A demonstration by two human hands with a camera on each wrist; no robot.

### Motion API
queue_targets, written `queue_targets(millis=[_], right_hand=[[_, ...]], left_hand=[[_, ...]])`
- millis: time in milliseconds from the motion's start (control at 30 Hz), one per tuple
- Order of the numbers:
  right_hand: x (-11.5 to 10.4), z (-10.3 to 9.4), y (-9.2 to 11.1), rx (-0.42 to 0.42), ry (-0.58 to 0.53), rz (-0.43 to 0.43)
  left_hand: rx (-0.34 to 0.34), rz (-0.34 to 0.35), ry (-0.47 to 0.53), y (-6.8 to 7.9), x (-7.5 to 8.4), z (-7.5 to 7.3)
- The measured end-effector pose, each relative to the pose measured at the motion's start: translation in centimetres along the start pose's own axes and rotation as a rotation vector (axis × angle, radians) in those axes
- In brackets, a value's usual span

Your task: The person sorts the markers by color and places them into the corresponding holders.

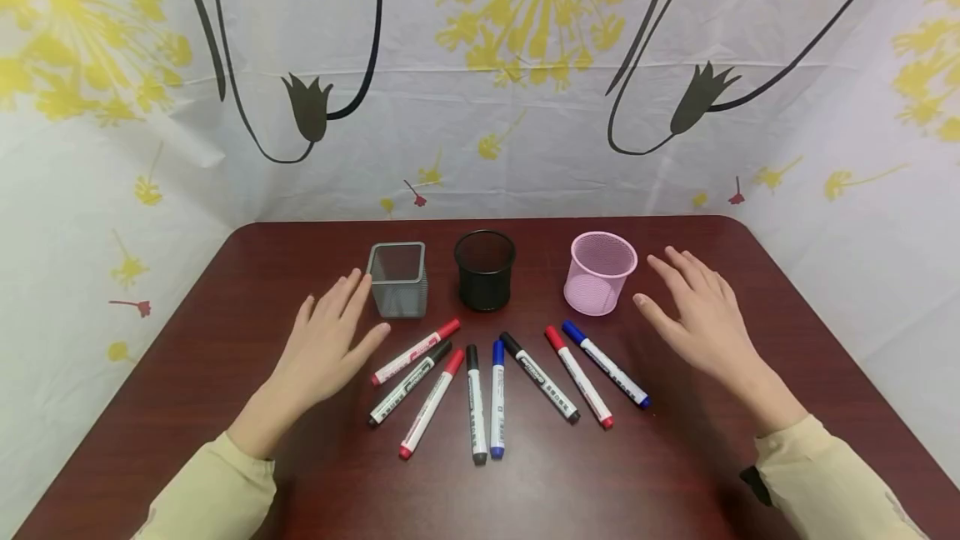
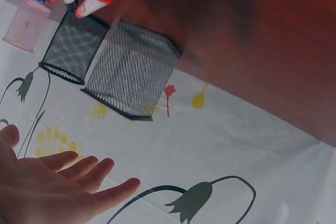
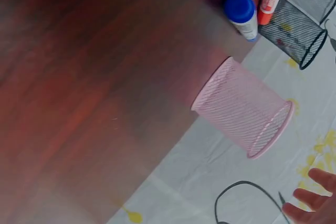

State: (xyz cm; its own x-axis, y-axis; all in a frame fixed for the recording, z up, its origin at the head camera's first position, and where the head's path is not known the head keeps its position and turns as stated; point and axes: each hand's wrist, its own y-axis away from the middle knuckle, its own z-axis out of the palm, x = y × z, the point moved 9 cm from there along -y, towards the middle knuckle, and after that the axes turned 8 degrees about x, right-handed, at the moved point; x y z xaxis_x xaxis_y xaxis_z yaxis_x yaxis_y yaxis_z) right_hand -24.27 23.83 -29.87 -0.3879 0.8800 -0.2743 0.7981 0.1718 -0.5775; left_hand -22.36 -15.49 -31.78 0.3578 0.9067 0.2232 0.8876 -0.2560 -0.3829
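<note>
My left hand (image 1: 318, 348) is held with fingers spread and nothing in it, beside the grey square mesh pen holder (image 1: 399, 294); its fingertips overlap the holder's left edge in the head view. My right hand (image 1: 701, 319), also holding nothing, reaches forward just right of the pink round mesh pen holder (image 1: 592, 293). Between these two holders stands a black round mesh pen holder (image 1: 484, 283). Several whiteboard markers lie fanned out in front, among them a red one (image 1: 432, 402), a black one (image 1: 476, 407), a blue one (image 1: 498, 402) and another blue one (image 1: 611, 369) at the right end.
The dark red-brown table (image 1: 570, 490) has rounded far corners. A white cloth (image 1: 420, 107) with yellow and grey flower prints hangs behind it and along both sides. All three pen holders stand upright near the far edge.
</note>
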Motion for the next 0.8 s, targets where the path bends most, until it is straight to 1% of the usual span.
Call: queue_targets(millis=[200, 367, 433, 633, 700, 800], right_hand=[[-2.0, -0.7, -1.3, 0.104, -0.053, -0.066], [-4.2, -0.3, -2.0, 0.134, -0.089, -0.156], [-5.1, 0.1, -2.1, 0.132, -0.103, -0.192], [-7.8, 1.7, -2.1, 0.111, -0.139, -0.292], [-8.7, 2.2, -2.0, 0.099, -0.147, -0.328], [-10.2, 3.3, -1.6, 0.059, -0.152, -0.387]], left_hand=[[0.068, 0.041, 0.031, -1.8, 0.1, -1.5], [0.130, 0.057, 0.058, -3.2, -0.3, -2.1], [0.142, 0.055, 0.065, -3.7, -0.6, -2.1], [0.132, 0.030, 0.074, -4.7, -1.5, -1.4], [0.119, 0.020, 0.075, -4.9, -1.8, -1.0], [0.090, 0.005, 0.062, -5.2, -2.3, -0.4]])
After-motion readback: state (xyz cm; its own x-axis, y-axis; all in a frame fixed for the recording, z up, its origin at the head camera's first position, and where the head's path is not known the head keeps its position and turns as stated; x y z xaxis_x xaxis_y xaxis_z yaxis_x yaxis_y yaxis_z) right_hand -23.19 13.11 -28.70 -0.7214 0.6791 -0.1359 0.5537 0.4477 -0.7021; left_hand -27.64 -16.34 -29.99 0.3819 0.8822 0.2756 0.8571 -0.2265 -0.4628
